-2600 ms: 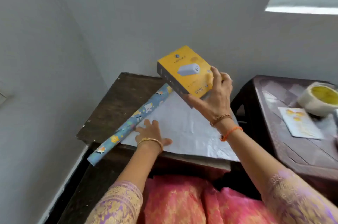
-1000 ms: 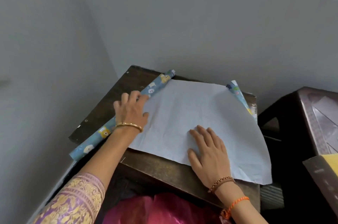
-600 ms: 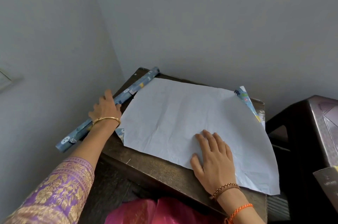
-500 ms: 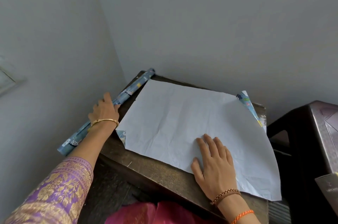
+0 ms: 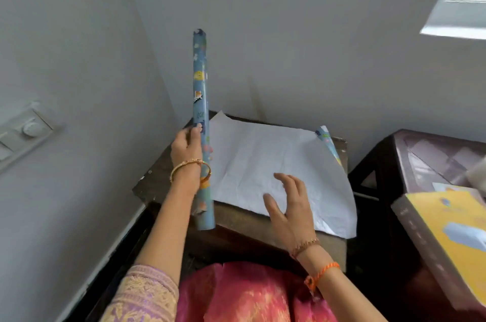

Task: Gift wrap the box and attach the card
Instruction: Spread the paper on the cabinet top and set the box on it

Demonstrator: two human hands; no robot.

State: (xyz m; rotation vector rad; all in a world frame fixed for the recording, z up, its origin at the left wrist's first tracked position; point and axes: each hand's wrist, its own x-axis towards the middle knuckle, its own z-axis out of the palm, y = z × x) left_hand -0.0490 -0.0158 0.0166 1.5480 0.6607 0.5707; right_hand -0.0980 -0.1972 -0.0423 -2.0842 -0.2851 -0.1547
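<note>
My left hand grips a blue patterned wrapping paper roll and holds it nearly upright over the left edge of the small dark wooden table. A cut sheet of wrapping paper lies white side up on that table, with its far right corner curled so the blue print shows. My right hand hovers over the sheet's near part with fingers spread, holding nothing. The yellow box lies at the right edge of view on a second table.
A dark brown side table stands to the right, with a gap between it and the wooden table. Grey walls close in at the left and behind. A switch panel is on the left wall. My pink clothing fills the bottom.
My left hand has lifted the roll off the table's left edge and tilted it upright. My right hand has risen off the sheet. The box has come back into view at right.
</note>
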